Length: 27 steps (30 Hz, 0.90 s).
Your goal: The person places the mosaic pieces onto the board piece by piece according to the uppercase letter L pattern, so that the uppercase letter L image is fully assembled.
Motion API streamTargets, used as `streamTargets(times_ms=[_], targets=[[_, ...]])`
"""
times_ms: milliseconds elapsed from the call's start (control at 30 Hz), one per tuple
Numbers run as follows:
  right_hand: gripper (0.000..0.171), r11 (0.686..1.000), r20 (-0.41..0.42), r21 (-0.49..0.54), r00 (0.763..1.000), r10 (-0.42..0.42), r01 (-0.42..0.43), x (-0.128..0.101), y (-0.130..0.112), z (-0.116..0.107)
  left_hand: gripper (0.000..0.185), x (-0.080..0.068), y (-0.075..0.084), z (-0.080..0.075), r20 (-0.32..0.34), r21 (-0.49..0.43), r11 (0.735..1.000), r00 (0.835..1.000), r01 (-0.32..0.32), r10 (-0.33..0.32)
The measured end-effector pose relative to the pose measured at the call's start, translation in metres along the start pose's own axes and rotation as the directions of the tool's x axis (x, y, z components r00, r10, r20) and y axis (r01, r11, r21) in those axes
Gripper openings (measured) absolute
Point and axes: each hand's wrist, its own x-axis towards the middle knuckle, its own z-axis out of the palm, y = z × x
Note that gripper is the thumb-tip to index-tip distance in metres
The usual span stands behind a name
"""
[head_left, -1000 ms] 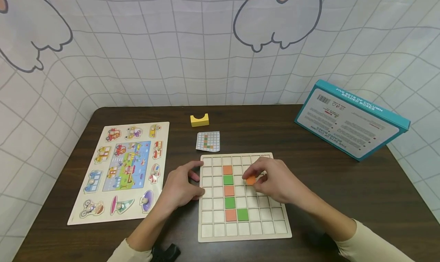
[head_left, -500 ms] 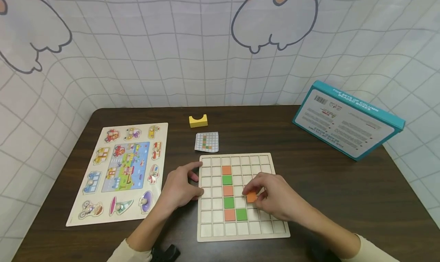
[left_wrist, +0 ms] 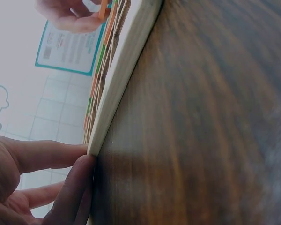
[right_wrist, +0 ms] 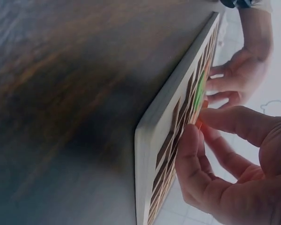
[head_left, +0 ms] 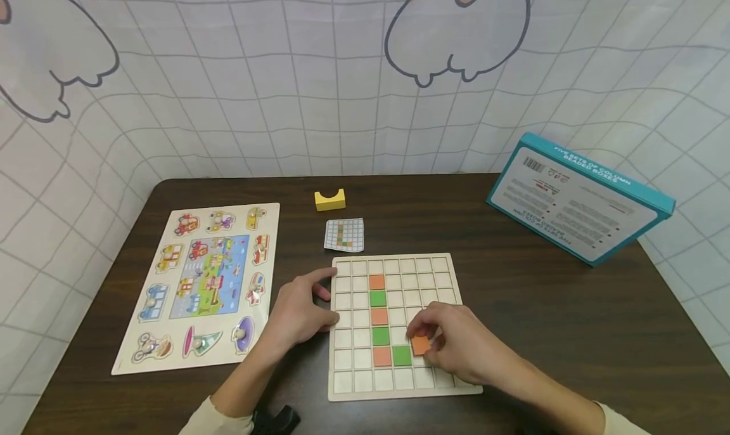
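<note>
A square wooden grid board (head_left: 405, 397) lies on the table, with an orange-and-green column of tiles set in its cells. My right hand (head_left: 459, 343) pinches an orange square tile (head_left: 420, 345) between thumb and fingers, right of a green tile (head_left: 402, 356) in the lower rows. The right wrist view shows those fingertips (right_wrist: 203, 115) close over the board's cells. At the board's left edge rests my left hand (head_left: 299, 311), thumb and index finger spread apart along it. In the left wrist view its fingertips (left_wrist: 84, 161) touch the pale wooden rim.
Behind the board lies a small pattern card (head_left: 344, 235), and beyond it a yellow arch block (head_left: 330, 200). A vehicle knob puzzle (head_left: 154, 330) is at the left. A teal-edged box (head_left: 576, 200) stands at the back right.
My right hand has moved toward the front of the board, carrying the orange tile from the upper rows down beside the lower green tile. The left hand has stayed at the edge.
</note>
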Motion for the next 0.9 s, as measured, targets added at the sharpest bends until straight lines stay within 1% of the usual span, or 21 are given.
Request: streamTargets(times_ms=[233,467,900], targets=[[0.033,0.998,0.019,-0.069,1.0,-0.007,0.008,-0.0032,-0.0017,0.002,0.079,0.0005,0.0008,0.0,0.001,-0.002,1.0,1.0,0.015,-0.015],[0.034,0.992,-0.013,-0.114,0.999,-0.052,0.05,-0.006,-0.0002,0.006,0.078,0.0001,0.0018,0.0009,0.0,0.013,1.0,1.0,0.01,-0.01],[0.035,0.989,-0.03,-0.127,0.996,-0.079,0.075,-0.0067,0.0009,0.0093,0.078,0.0,0.0029,0.0011,-0.001,0.041,0.999,1.0,0.008,-0.008]])
